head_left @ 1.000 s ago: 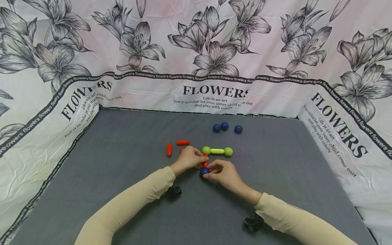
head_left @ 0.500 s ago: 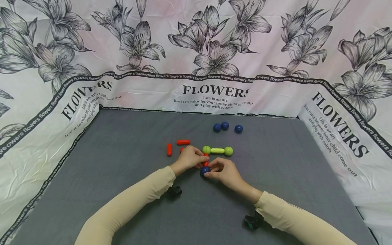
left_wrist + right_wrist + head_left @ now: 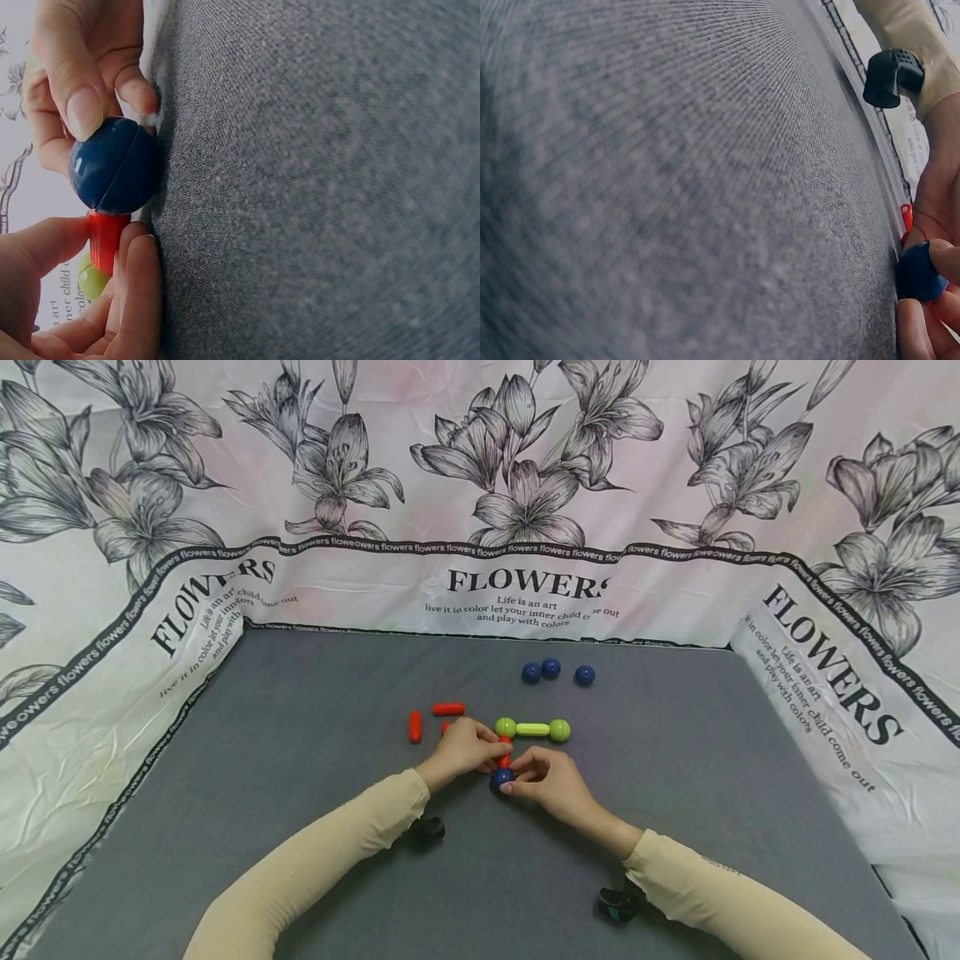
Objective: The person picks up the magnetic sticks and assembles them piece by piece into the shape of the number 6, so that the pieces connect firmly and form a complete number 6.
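My left hand (image 3: pixel 467 747) pinches a short red rod (image 3: pixel 106 238) between thumb and fingers. The rod's far end meets a green ball (image 3: pixel 506 727), which is joined by a light-green rod (image 3: pixel 532 729) to a second green ball (image 3: pixel 559 731). At the near end of the red rod sits a dark blue ball (image 3: pixel 114 166), right up against it. My right hand (image 3: pixel 553 787) holds this ball, thumb on its near side and fingers beyond. In the right wrist view the blue ball (image 3: pixel 921 273) shows low at the right edge, partly covered by the thumb.
Three blue balls (image 3: pixel 551 669) lie toward the back of the grey cloth-covered table (image 3: pixel 337 685). Left of my left hand are red rods (image 3: pixel 416 727), one partly hidden by that hand. A flower-printed cloth (image 3: pixel 525 585) borders the table at the back and sides.
Over the last second the right hand and the blue ball have shifted slightly away from me, toward the red rod. The left hand keeps its place and grip.
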The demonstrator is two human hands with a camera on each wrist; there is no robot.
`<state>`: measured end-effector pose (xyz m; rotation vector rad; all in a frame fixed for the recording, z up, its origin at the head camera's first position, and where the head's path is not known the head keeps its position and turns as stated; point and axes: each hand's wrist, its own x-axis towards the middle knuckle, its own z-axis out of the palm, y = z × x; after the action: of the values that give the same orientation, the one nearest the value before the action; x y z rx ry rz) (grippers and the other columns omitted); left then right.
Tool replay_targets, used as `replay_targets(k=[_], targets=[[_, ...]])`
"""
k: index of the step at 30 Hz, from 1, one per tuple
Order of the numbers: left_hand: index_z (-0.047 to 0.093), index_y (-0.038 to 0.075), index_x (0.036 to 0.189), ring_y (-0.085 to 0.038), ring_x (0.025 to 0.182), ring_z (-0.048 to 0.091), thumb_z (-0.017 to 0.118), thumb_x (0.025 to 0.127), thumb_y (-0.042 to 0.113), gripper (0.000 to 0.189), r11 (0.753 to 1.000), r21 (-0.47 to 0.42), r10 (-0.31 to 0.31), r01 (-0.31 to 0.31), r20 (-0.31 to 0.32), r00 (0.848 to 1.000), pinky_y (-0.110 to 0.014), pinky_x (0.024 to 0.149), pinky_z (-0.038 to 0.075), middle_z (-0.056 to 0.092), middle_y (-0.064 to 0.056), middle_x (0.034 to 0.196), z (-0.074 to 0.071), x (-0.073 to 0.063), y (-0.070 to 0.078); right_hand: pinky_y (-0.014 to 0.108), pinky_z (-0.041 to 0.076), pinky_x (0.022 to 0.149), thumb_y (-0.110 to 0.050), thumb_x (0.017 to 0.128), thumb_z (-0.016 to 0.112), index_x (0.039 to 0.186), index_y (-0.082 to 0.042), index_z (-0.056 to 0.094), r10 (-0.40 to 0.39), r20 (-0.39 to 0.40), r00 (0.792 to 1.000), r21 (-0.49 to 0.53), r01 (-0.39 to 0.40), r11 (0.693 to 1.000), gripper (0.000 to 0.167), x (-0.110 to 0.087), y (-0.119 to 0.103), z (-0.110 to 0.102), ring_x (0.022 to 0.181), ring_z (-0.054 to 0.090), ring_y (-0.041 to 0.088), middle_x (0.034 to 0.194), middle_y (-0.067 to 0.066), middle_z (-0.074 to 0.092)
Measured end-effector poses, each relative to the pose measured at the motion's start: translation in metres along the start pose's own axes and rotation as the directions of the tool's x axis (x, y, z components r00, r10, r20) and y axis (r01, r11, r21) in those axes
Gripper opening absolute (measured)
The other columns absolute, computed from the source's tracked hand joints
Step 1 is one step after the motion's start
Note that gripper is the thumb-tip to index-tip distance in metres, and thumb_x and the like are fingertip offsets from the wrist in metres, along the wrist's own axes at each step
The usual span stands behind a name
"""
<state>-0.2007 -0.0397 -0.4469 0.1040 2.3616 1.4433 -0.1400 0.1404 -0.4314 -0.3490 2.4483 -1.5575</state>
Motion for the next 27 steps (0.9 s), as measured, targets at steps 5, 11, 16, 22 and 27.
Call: replay_targets(k=[5,11,16,22,27], targets=[[0.075,0.0,0.097,-0.013,0.063,0.071,0.077,0.087,0.022,0.024,1.0,-0.006,0.016,-0.016,0.002,1.0,-0.028,0.06,0.06,0.076,-0.013,0.084,0.0,-0.001,0.0,0.019,0.05,0.063,-0.007,0.079,0.082,0.098,0.002,0.07,0.0,-0.003,1.0,0.001,0.0,1.0,0.025,-0.001,0.0,-0.001,0.078,0.069,0.017,0.092,0.02,0.073],[0.076,0.001,0.099,-0.015,0.066,0.073,0.074,0.089,0.022,0.023,0.998,0.0,0.062,-0.062,-0.01,0.998,-0.028,0.062,0.061,0.077,-0.013,0.086,-0.005,-0.005,0.0,0.019,0.05,0.063,-0.007,0.079,0.082,0.098,0.002,0.07,-0.01,-0.004,1.0,-0.002,0.01,1.0,0.024,-0.001,-0.002,-0.001,0.078,0.069,0.018,0.091,0.021,0.073],[0.075,0.003,0.099,-0.015,0.064,0.071,0.075,0.089,0.021,0.021,0.996,0.008,0.094,-0.094,-0.078,0.992,-0.03,0.062,0.061,0.076,-0.015,0.085,-0.023,-0.01,-0.002,0.019,0.05,0.063,-0.006,0.079,0.082,0.098,0.003,0.07,-0.02,-0.004,1.0,-0.004,0.02,1.0,0.024,-0.002,-0.002,-0.001,0.077,0.069,0.018,0.091,0.022,0.073],[0.073,0.005,0.101,-0.014,0.064,0.07,0.076,0.088,0.02,0.021,0.995,-0.001,0.1,-0.102,-0.188,0.977,-0.031,0.063,0.061,0.076,-0.016,0.092,-0.052,-0.013,-0.014,0.019,0.048,0.062,-0.007,0.078,0.082,0.099,0.001,0.071,-0.011,-0.001,1.0,0.001,0.011,1.0,0.025,0.004,0.012,0.0,0.077,0.068,0.017,0.092,0.021,0.073],[0.071,0.007,0.104,-0.016,0.064,0.066,0.077,0.087,0.024,0.025,0.985,0.13,0.142,-0.109,-0.279,0.95,-0.028,0.06,0.057,0.074,-0.014,0.09,-0.077,-0.017,-0.03,0.019,0.047,0.061,-0.012,0.078,0.084,0.101,-0.004,0.072,-0.011,-0.007,1.0,-0.002,0.011,1.0,0.027,0.011,0.034,0.003,0.075,0.066,0.011,0.091,0.017,0.074]])
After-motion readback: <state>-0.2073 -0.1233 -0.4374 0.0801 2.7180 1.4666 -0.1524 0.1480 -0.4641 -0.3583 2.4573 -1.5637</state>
